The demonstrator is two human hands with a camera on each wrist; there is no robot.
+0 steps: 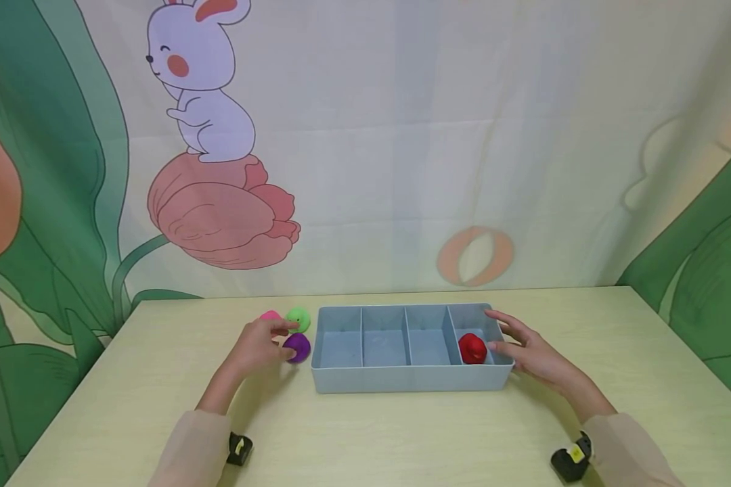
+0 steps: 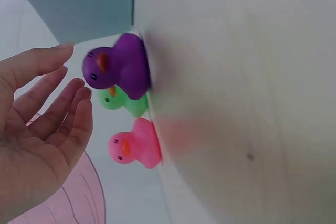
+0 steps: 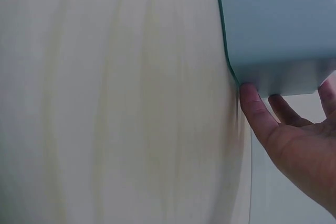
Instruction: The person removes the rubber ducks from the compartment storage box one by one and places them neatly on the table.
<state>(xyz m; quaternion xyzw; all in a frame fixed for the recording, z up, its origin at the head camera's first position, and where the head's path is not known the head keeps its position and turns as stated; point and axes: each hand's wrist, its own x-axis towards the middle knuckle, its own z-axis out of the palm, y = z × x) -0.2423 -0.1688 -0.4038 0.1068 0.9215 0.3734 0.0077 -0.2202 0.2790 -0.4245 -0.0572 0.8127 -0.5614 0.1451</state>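
Observation:
My left hand (image 1: 256, 347) reaches over the toy ducks left of the tray, thumb and fingers parted. In the left wrist view, the purple duck (image 2: 121, 66) sits on the table just beyond the fingertips, with the green duck (image 2: 122, 100) and pink duck (image 2: 136, 144) close by. My right hand (image 1: 539, 355) holds the right end of the blue-grey divided tray (image 1: 408, 380), some fingertips over its rim and others against the outer end wall. A red duck (image 1: 472, 348) lies in the rightmost compartment, near the right thumb.
The pale wooden table (image 1: 402, 439) ends at a hanging cloth (image 1: 365, 203) printed with a rabbit and plants. Thin dividers split the tray into several compartments in a row. A black wrist camera (image 1: 239, 449) shows by the left sleeve, another (image 1: 571, 460) by the right.

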